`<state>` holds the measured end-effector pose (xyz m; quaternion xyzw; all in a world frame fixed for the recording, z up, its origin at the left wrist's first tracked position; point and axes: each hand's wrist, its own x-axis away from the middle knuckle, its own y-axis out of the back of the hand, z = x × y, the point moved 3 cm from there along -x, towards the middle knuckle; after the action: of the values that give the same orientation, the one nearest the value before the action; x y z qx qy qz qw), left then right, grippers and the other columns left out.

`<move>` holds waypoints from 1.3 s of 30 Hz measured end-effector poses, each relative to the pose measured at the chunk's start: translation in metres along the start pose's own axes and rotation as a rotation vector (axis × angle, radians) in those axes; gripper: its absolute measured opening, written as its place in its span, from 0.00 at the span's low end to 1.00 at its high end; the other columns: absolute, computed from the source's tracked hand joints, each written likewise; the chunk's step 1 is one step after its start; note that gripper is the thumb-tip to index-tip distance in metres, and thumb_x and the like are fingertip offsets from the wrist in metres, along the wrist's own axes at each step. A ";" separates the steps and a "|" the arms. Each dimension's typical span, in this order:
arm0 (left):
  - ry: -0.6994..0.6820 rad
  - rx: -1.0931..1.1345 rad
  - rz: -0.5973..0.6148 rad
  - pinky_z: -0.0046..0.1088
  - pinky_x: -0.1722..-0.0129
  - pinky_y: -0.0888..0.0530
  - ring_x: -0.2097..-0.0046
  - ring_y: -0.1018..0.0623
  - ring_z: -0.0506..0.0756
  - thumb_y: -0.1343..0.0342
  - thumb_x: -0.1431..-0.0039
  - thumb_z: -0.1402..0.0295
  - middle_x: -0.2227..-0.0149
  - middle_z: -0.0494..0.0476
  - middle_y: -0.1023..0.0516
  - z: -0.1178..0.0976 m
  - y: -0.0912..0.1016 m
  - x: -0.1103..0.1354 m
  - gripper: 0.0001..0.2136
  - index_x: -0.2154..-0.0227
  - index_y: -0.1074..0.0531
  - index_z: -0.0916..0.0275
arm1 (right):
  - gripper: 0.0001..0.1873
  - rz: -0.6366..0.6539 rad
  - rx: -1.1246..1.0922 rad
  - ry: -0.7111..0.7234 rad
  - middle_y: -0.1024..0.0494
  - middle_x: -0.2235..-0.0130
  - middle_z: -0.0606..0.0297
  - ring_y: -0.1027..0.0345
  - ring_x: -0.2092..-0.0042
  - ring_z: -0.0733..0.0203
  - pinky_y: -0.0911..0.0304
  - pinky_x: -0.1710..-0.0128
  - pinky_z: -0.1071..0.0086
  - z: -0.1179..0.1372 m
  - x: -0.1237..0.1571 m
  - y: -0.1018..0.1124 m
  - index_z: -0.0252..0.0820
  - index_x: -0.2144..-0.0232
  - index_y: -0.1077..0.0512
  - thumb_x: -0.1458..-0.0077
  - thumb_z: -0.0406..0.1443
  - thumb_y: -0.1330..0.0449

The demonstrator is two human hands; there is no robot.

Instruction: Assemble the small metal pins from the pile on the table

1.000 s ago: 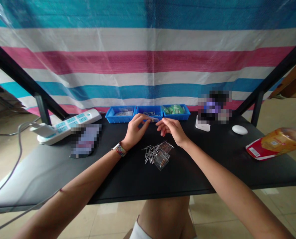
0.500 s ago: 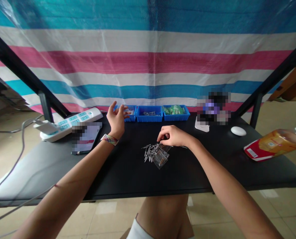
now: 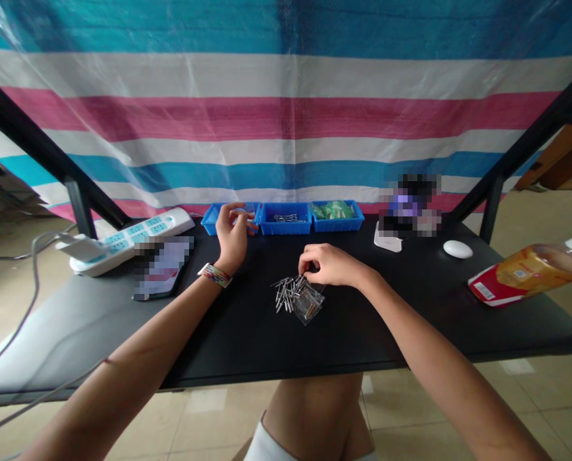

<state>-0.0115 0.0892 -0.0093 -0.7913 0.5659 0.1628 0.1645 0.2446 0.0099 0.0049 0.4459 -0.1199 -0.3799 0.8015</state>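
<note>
A loose pile of small metal pins (image 3: 288, 293) lies mid-table on the black table (image 3: 247, 333), partly on a small clear bag (image 3: 310, 307). My right hand (image 3: 328, 264) rests at the pile's far edge, fingers closed in a pinch on a pin. My left hand (image 3: 232, 234) is raised over the left blue bin (image 3: 211, 220); its fingers curl together at the bin's rim, and what they hold is too small to make out. A woven band sits on that wrist. The middle blue bin (image 3: 286, 225) holds more pins. The right blue bin (image 3: 338, 223) holds green pieces.
A white power strip (image 3: 136, 235) and a blurred phone (image 3: 163, 267) lie at the left. At the right are a white stand (image 3: 387, 241), a white mouse (image 3: 457, 249) and a snack bag (image 3: 526, 275). Black frame struts slant at both sides; a striped tarp hangs behind.
My left hand left the middle bin, swung left and now curls over the left bin. My right hand dropped toward me onto the pin pile and closed.
</note>
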 end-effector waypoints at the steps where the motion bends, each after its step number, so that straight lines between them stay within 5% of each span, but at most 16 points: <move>1: 0.000 -0.002 0.012 0.23 0.78 0.26 0.75 0.21 0.51 0.42 0.42 0.68 0.67 0.52 0.21 0.001 -0.001 0.001 0.10 0.57 0.29 0.59 | 0.10 0.002 -0.003 0.000 0.23 0.62 0.66 0.29 0.63 0.64 0.40 0.62 0.71 0.000 0.000 0.000 0.41 0.66 0.18 0.47 0.24 0.33; 12: -0.036 0.004 0.049 0.20 0.79 0.28 0.76 0.22 0.48 0.40 0.42 0.67 0.70 0.50 0.22 -0.001 -0.004 0.004 0.07 0.61 0.28 0.60 | 0.06 -0.035 0.075 0.009 0.22 0.61 0.65 0.31 0.65 0.64 0.44 0.65 0.70 0.006 0.002 0.001 0.42 0.69 0.20 0.45 0.27 0.34; 18: -0.058 -0.002 0.085 0.22 0.78 0.29 0.76 0.23 0.48 0.40 0.40 0.69 0.70 0.50 0.23 -0.007 -0.006 0.008 0.05 0.62 0.29 0.60 | 0.09 -0.094 -0.106 0.038 0.23 0.67 0.68 0.34 0.68 0.67 0.42 0.66 0.72 0.008 0.000 0.004 0.41 0.66 0.21 0.47 0.25 0.36; 21: -0.115 -0.005 0.146 0.23 0.76 0.28 0.76 0.24 0.48 0.41 0.40 0.71 0.70 0.50 0.24 -0.014 -0.011 0.012 0.04 0.63 0.29 0.60 | 0.13 -0.181 -0.320 -0.002 0.20 0.65 0.67 0.34 0.70 0.67 0.40 0.67 0.72 0.004 -0.004 0.004 0.41 0.58 0.18 0.45 0.28 0.38; 24: -0.135 0.009 0.203 0.24 0.76 0.28 0.77 0.24 0.49 0.42 0.40 0.71 0.71 0.49 0.25 -0.019 -0.016 0.017 0.04 0.63 0.28 0.59 | 0.08 -0.268 -0.567 -0.060 0.16 0.63 0.62 0.27 0.68 0.64 0.33 0.67 0.71 0.001 -0.007 0.004 0.39 0.61 0.18 0.44 0.35 0.35; 28: -0.124 0.011 0.332 0.25 0.74 0.27 0.76 0.24 0.49 0.41 0.39 0.68 0.70 0.49 0.24 -0.022 -0.021 0.024 0.04 0.62 0.26 0.59 | 0.15 -0.448 -0.788 -0.131 0.14 0.61 0.58 0.24 0.72 0.63 0.29 0.71 0.69 -0.006 -0.010 0.004 0.40 0.62 0.19 0.45 0.45 0.30; 34: -0.066 -0.021 0.596 0.27 0.72 0.25 0.72 0.23 0.52 0.37 0.36 0.57 0.69 0.53 0.23 -0.028 -0.031 0.042 0.11 0.61 0.24 0.60 | 0.21 -0.655 -0.782 -0.198 0.14 0.61 0.58 0.25 0.73 0.64 0.29 0.74 0.70 -0.016 -0.012 0.001 0.42 0.65 0.19 0.47 0.53 0.29; 39: -0.099 -0.074 0.650 0.28 0.71 0.24 0.72 0.23 0.53 0.35 0.37 0.57 0.68 0.55 0.23 -0.032 -0.036 0.049 0.12 0.67 0.26 0.60 | 0.21 -0.673 -0.765 -0.192 0.14 0.62 0.58 0.27 0.75 0.64 0.30 0.75 0.70 -0.014 -0.012 -0.003 0.41 0.66 0.19 0.45 0.54 0.30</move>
<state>0.0399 0.0450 0.0007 -0.5659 0.7737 0.2656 0.1026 0.2424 0.0265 -0.0037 0.0978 0.1049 -0.6726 0.7260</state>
